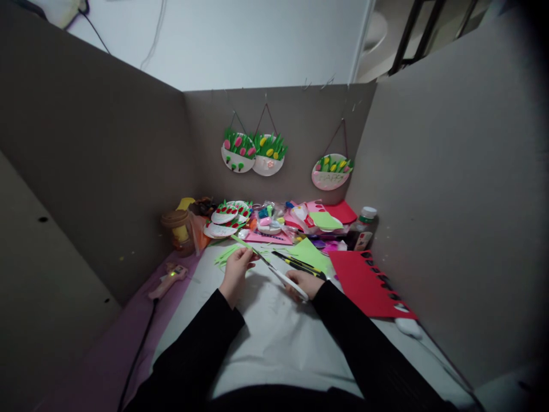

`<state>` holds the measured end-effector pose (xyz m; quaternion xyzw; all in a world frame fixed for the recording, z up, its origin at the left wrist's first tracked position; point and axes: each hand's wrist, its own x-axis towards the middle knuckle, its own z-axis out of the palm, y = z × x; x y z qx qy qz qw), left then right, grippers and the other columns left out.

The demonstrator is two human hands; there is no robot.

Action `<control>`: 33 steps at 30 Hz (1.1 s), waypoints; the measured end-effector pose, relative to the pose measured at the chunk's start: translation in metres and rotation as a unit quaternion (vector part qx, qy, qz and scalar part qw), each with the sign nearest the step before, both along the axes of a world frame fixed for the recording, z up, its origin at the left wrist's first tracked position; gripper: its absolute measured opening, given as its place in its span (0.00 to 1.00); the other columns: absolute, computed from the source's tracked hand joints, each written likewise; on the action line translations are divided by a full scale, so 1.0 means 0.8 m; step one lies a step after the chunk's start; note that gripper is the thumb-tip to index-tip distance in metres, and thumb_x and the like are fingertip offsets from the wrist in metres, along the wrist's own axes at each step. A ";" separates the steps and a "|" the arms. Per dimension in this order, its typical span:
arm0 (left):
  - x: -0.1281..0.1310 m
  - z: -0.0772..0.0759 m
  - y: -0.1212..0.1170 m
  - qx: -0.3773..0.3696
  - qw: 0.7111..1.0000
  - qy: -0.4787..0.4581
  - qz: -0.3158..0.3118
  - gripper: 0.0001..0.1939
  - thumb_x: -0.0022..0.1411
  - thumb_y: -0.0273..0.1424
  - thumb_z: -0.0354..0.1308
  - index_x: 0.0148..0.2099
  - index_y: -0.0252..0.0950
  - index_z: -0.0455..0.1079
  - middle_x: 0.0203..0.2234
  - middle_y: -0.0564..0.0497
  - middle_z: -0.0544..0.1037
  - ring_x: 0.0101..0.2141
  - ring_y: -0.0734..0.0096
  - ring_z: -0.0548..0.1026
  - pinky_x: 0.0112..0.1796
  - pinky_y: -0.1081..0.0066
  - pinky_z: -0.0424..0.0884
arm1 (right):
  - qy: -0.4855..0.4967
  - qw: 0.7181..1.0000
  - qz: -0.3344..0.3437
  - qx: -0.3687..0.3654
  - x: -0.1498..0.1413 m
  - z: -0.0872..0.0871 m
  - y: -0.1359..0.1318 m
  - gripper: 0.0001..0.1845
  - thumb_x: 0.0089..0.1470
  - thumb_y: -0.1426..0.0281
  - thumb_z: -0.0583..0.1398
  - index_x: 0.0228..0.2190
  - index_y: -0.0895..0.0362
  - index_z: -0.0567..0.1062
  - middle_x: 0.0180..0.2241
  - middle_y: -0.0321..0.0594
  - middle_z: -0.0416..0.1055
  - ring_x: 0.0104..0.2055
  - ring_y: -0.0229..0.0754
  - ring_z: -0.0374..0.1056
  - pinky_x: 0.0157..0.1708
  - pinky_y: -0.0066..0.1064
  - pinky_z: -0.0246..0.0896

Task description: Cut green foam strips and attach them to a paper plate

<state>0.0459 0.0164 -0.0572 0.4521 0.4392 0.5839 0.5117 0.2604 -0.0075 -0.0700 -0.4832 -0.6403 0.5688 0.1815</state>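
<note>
"What does your head camera show of the left hand?"

"From my distant seat, I see the left hand (pixel 237 270) pinching a narrow green strip (pixel 241 242) between thumb and fingers; the strip slants out past the fingertips, away from the wearer."

"And the right?"

"The right hand (pixel 303 282) is curled around white-handled scissors (pixel 283 278), blades aimed toward the left hand's fingers. (I cannot tell whether they touch the strip.)"

"What lies around them?"

"Loose green strips (pixel 225 256) rest just beyond the left hand, and a pink glue gun (pixel 167 282) with a lit green spot sits off to its left. Just beyond the right hand I have black-and-yellow tools (pixel 299 264), then a green sheet (pixel 310 254); to its right, a red sheet (pixel 362 286)."
</note>
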 end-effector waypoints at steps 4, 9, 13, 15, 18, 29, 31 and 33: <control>-0.002 0.000 0.001 -0.008 1.000 0.003 -0.014 0.17 0.46 0.44 0.60 0.28 0.34 0.67 0.26 0.48 0.76 0.31 0.69 0.74 0.29 0.74 0.64 | -0.018 1.000 -0.001 0.007 0.001 -0.001 0.002 0.09 0.37 0.77 0.59 0.24 0.57 0.64 0.15 0.27 0.64 0.15 0.32 0.60 0.14 0.22 0.53; -0.005 -0.004 0.005 -0.023 1.000 0.007 -0.014 0.17 0.47 0.44 0.59 0.30 0.34 0.68 0.28 0.47 0.76 0.32 0.69 0.74 0.30 0.74 0.64 | -0.021 1.000 -0.003 0.003 0.003 -0.007 0.005 0.10 0.37 0.75 0.61 0.24 0.57 0.64 0.15 0.27 0.65 0.15 0.32 0.60 0.14 0.22 0.52; -0.008 -0.006 0.007 -0.024 1.000 0.016 -0.004 0.16 0.48 0.43 0.59 0.30 0.34 0.69 0.28 0.47 0.76 0.32 0.69 0.74 0.30 0.74 0.64 | -0.018 1.000 0.006 0.006 0.003 -0.007 0.004 0.10 0.37 0.74 0.61 0.24 0.57 0.64 0.15 0.27 0.64 0.15 0.32 0.60 0.13 0.21 0.51; -0.008 -0.006 0.007 -0.019 1.000 0.018 -0.008 0.15 0.48 0.42 0.59 0.30 0.34 0.69 0.28 0.48 0.76 0.32 0.69 0.74 0.30 0.74 0.64 | -0.020 1.000 0.006 0.005 0.002 -0.006 0.003 0.09 0.38 0.74 0.60 0.24 0.57 0.64 0.14 0.27 0.64 0.15 0.32 0.60 0.13 0.21 0.51; -0.008 -0.004 0.006 -0.017 0.999 0.025 -0.020 0.15 0.48 0.42 0.59 0.29 0.34 0.68 0.28 0.47 0.76 0.32 0.69 0.74 0.29 0.75 0.63 | -0.018 1.000 0.009 0.005 0.002 -0.004 0.003 0.08 0.39 0.74 0.60 0.24 0.57 0.64 0.14 0.27 0.64 0.15 0.32 0.61 0.14 0.22 0.53; -0.006 -0.002 0.002 -0.020 0.998 0.043 -0.030 0.14 0.48 0.41 0.58 0.30 0.34 0.68 0.29 0.46 0.76 0.34 0.66 0.74 0.30 0.74 0.63 | -0.011 1.000 0.004 0.006 0.002 -0.004 0.005 0.08 0.38 0.73 0.60 0.25 0.57 0.65 0.13 0.27 0.63 0.14 0.33 0.59 0.13 0.22 0.52; -0.006 -0.001 0.001 -0.025 0.999 0.041 -0.025 0.15 0.47 0.42 0.59 0.30 0.34 0.68 0.29 0.46 0.76 0.34 0.66 0.74 0.30 0.74 0.64 | -0.009 1.000 0.002 0.008 0.003 -0.005 0.005 0.08 0.38 0.73 0.61 0.24 0.57 0.65 0.12 0.26 0.62 0.14 0.33 0.59 0.13 0.22 0.51; -0.007 0.001 0.000 -0.032 0.999 0.035 -0.021 0.16 0.47 0.43 0.59 0.30 0.34 0.68 0.30 0.45 0.76 0.35 0.65 0.74 0.31 0.73 0.64 | -0.012 1.000 -0.001 0.011 0.003 -0.006 0.006 0.09 0.38 0.72 0.61 0.24 0.57 0.65 0.12 0.26 0.62 0.14 0.32 0.59 0.13 0.22 0.51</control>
